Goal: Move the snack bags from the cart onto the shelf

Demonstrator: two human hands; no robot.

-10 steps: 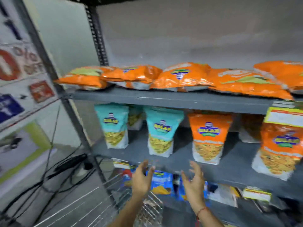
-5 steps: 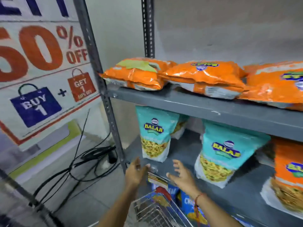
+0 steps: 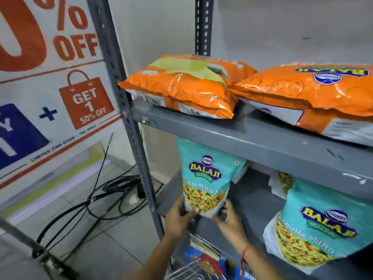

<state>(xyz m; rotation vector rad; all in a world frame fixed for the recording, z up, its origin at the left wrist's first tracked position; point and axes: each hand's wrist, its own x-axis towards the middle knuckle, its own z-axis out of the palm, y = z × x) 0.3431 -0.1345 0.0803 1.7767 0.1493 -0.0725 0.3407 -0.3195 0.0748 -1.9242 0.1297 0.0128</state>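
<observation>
A teal snack bag stands upright at the left end of the grey middle shelf. My left hand grips its lower left corner and my right hand grips its lower right corner. A second teal snack bag stands to the right on the same shelf. Two orange snack bags lie flat on the upper shelf. The wire cart shows at the bottom edge, with blue and red packets beside it.
The grey slotted shelf post rises just left of my hands. A sale banner hangs on the left. Black cables lie on the tiled floor beside the shelf.
Both hands reached forward from above the cart and closed on the bottom of the left teal bag. The view swung left and closer to the shelf.
</observation>
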